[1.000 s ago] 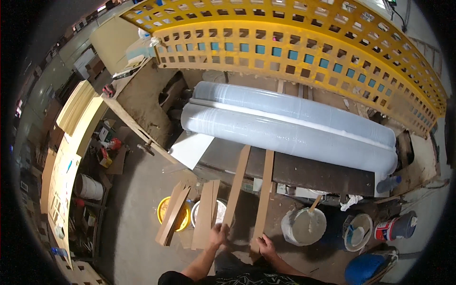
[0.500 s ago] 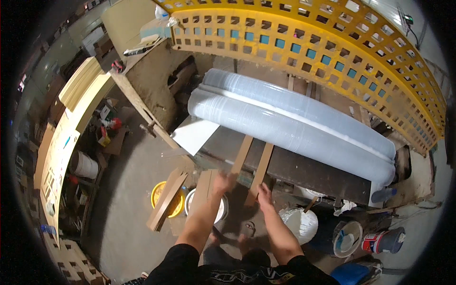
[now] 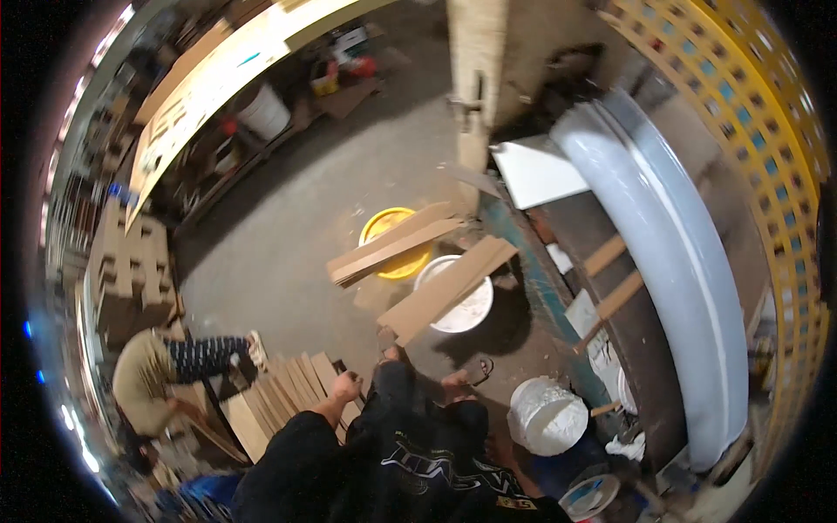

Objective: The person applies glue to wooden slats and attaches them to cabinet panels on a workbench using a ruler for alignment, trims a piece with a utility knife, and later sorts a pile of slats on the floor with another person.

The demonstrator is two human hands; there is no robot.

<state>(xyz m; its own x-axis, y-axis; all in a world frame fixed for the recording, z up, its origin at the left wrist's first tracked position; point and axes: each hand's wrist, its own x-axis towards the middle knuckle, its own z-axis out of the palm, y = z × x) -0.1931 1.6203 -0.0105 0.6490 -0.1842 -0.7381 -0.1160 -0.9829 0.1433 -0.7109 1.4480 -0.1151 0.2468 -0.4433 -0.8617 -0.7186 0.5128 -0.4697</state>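
My left hand is at the lower left, fingers curled, beside a row of overlapping cardboard strips. A small dark piece shows next to its fingers; what they hold, if anything, I cannot make out. Of my right arm, only a dim, blurred bit of skin shows beside my black shirt; its fingers are hidden. More cardboard strips lie across a white bucket, and others across a yellow bucket. Two strips stick out from under a plastic-wrapped roll.
Another person bends down at the left, near stacked cardboard. A lit workbench runs along the upper left. At the right are a yellow perforated guard, a white-wrapped bucket and a wooden post.
The view has swung to the left. My hands have left the two strips by the roll, and my left hand is now at the row of strips. The other person has come into view.
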